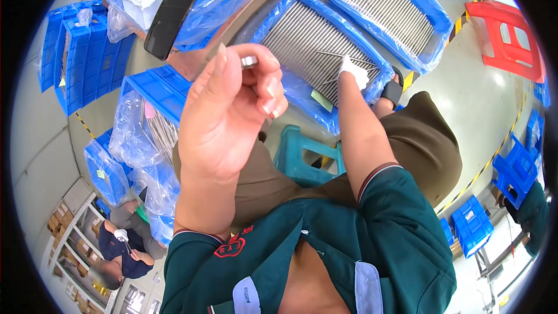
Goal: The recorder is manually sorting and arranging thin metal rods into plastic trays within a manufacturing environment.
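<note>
Raised close to the camera, my bare left hand [224,102] has its fingers curled, with a small shiny metal ring-shaped piece [249,61] at the bent index finger. My right hand [356,74], in a white glove, is lower and further off, over the right end of a blue crate [372,52] lined with clear plastic. Inside that crate lie many slim metal rods [308,40] in a row. A few rods [334,54] lie askew at the gloved fingers, which look closed on one; the far side of the grip is hidden.
A second rod crate [444,29] sits beyond. A black phone [172,17] is at upper left, near plastic-wrapped blue crates [160,84]. A teal stool [290,154] stands between my legs, a red stool [505,40] at right. Another person [131,250] sits at lower left.
</note>
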`<state>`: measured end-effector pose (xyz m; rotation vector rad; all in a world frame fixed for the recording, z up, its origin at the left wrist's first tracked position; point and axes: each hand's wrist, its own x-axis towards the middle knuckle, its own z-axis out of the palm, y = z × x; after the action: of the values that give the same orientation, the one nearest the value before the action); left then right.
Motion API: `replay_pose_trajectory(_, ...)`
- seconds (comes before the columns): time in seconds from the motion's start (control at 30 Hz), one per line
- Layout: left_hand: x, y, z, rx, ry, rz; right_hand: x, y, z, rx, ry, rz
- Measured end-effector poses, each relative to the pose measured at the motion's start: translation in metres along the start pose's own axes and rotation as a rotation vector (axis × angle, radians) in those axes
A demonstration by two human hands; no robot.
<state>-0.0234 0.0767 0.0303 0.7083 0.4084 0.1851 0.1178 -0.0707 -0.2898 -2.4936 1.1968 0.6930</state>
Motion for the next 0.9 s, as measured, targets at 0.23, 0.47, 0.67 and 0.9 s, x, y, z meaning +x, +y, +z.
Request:
replay_pose_trajectory(0.23,-0.003,-0.001,0.003,0.005,0.024,-0.015,0.047,-0.021,0.018,0.052,0.047,0.000)
replay_pose_trajectory(0.47,-0.002,0.002,0.003,0.012,-0.010,-0.015,0.027,0.001,0.011,-0.193,0.151,-0.231)
replay_pose_trajectory(0.67,-0.004,0.001,0.005,0.015,-0.041,-0.023,0.010,0.027,0.007,-0.218,-0.007,-0.090)
replay_pose_trajectory(0.9,-0.004,0.002,0.001,0.015,-0.044,-0.031,-0.008,0.053,0.022,-0.203,0.081,-0.084)
